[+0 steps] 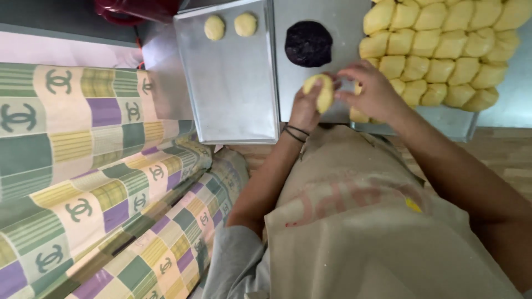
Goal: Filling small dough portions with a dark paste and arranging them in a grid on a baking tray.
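At the bench's left, a shiny metal baking tray (233,94) carries two round yellow dough balls (229,26) at its far edge. Over the bench's near edge, the left hand (306,108) cups a pale yellow dough piece (323,93), fingers closed around it, while the right hand (372,91) pinches its side. Closing it well probably needs even pinches; the dark purple paste mound (308,43) and the yellow dough pieces (443,50) in rows lie beyond.

Beige apron (366,221), grey short sleeve (235,260), black wristbands (296,133).

Two dough balls (230,26) on tray (233,94); filling mound (308,43) right; dough pieces (443,50) farther right.
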